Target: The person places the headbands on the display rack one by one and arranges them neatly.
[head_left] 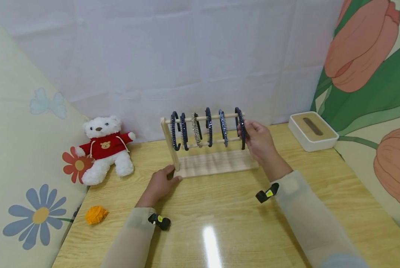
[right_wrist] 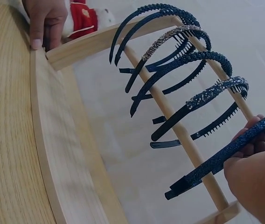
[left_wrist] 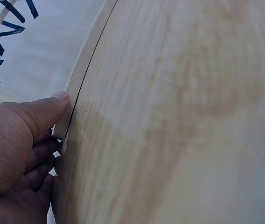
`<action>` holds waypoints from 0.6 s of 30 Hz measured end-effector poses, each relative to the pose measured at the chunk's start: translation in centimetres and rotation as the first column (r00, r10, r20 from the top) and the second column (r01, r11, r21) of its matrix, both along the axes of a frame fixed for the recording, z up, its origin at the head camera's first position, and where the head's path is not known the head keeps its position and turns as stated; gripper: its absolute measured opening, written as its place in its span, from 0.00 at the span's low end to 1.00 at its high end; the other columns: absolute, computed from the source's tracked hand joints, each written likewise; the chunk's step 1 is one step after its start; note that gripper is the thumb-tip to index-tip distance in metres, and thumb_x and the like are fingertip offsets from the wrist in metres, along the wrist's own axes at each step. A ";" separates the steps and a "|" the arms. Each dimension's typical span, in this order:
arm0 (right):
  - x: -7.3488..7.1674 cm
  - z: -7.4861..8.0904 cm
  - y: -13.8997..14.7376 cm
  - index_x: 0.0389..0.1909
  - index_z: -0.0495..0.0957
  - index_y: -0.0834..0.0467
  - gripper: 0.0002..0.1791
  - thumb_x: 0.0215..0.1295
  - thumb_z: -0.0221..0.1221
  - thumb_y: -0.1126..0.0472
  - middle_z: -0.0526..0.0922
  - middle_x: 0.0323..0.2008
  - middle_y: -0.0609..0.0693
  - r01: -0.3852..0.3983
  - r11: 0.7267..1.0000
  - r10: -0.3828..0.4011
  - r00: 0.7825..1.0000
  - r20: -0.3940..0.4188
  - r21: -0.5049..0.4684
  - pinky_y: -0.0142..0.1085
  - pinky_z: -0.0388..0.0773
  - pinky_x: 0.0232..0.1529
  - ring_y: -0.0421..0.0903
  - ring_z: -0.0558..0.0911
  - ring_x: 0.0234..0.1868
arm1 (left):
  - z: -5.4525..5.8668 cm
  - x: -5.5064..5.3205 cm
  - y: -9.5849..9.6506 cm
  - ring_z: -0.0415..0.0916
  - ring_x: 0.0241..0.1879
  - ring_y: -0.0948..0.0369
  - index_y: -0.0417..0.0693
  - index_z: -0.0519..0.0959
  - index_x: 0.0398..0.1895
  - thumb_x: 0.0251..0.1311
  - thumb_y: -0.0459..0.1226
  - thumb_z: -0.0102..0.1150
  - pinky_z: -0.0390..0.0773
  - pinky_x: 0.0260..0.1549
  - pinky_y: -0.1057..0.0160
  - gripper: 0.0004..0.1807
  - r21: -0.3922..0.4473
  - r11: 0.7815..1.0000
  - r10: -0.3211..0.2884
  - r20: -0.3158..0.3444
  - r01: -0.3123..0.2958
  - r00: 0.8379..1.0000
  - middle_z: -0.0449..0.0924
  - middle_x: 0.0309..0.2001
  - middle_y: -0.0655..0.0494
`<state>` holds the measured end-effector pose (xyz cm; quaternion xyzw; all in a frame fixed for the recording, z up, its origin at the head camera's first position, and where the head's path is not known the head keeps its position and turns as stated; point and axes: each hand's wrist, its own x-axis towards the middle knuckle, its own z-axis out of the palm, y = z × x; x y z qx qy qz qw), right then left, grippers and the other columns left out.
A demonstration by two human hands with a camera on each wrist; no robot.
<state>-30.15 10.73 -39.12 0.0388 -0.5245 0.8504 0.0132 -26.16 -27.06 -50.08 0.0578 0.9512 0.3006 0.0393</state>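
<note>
A wooden headband rack (head_left: pixel 216 163) stands on the table, with several dark, glittery headbands hung over its two rods. My right hand (head_left: pixel 261 143) pinches the rightmost dark blue headband (right_wrist: pixel 226 151) between thumb and fingers; that headband still sits around the rods in the right wrist view. At the rack's left end, my left hand (head_left: pixel 160 186) grips the corner of the base, its thumb (left_wrist: pixel 53 109) on the edge and its other fingers curled beside it. Among the hanging bands are a silvery one (head_left: pixel 197 130) and a blue sparkly one (right_wrist: pixel 207 95).
A white teddy bear (head_left: pixel 99 175) in a red sweater sits left of the rack. An orange ball of yarn (head_left: pixel 96 214) lies at the table's left edge. At the right stands a white box with a slotted wooden lid (head_left: pixel 312 128). A white cloth (head_left: pixel 153 56) hangs behind.
</note>
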 end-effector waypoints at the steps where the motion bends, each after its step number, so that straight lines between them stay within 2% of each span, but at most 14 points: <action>1: 0.0 0.0 0.0 0.54 0.78 0.64 0.12 0.89 0.48 0.63 0.85 0.40 0.45 0.001 1.000 -0.001 1.000 0.002 0.002 0.27 0.85 0.50 0.39 0.84 0.43 | 0.0 0.0 0.0 0.69 0.78 0.36 0.49 0.72 0.80 0.79 0.46 0.64 0.70 0.76 0.34 0.31 0.000 1.000 0.000 0.000 0.000 1.000 0.73 0.78 0.37; 9: 0.1 0.1 0.1 0.57 0.78 0.66 0.14 0.89 0.48 0.62 0.85 0.42 0.47 0.001 1.000 -0.001 1.000 0.006 0.005 0.27 0.85 0.53 0.41 0.85 0.46 | 0.2 0.0 0.0 0.69 0.78 0.36 0.48 0.72 0.80 0.79 0.46 0.64 0.70 0.76 0.34 0.31 0.003 1.000 0.002 0.007 -0.002 1.000 0.72 0.78 0.37; 14: 0.3 0.0 0.7 0.66 0.76 0.71 0.19 0.89 0.48 0.61 0.86 0.44 0.46 0.036 0.999 -0.036 0.999 0.004 0.026 0.27 0.84 0.54 0.42 0.83 0.48 | 0.3 0.0 0.3 0.69 0.78 0.36 0.49 0.72 0.81 0.79 0.46 0.64 0.70 0.76 0.34 0.31 0.001 1.000 0.000 0.009 0.000 1.000 0.72 0.78 0.37; 16: 0.4 -0.1 1.2 0.70 0.74 0.72 0.22 0.89 0.48 0.60 0.86 0.47 0.46 0.073 0.992 -0.071 0.997 -0.026 0.106 0.27 0.84 0.55 0.41 0.83 0.49 | 0.3 -0.1 0.3 0.68 0.78 0.36 0.49 0.72 0.81 0.79 0.46 0.64 0.70 0.76 0.34 0.31 0.005 1.000 -0.001 0.011 0.001 1.000 0.72 0.78 0.38; 18: 0.6 -0.3 2.0 0.71 0.74 0.71 0.24 0.90 0.49 0.58 0.86 0.51 0.50 0.120 0.966 -0.103 0.991 -0.087 0.230 0.27 0.83 0.57 0.41 0.83 0.51 | 0.3 -0.1 0.3 0.68 0.78 0.37 0.49 0.72 0.81 0.79 0.46 0.64 0.69 0.76 0.34 0.32 0.007 1.000 -0.001 0.014 0.001 1.000 0.72 0.79 0.38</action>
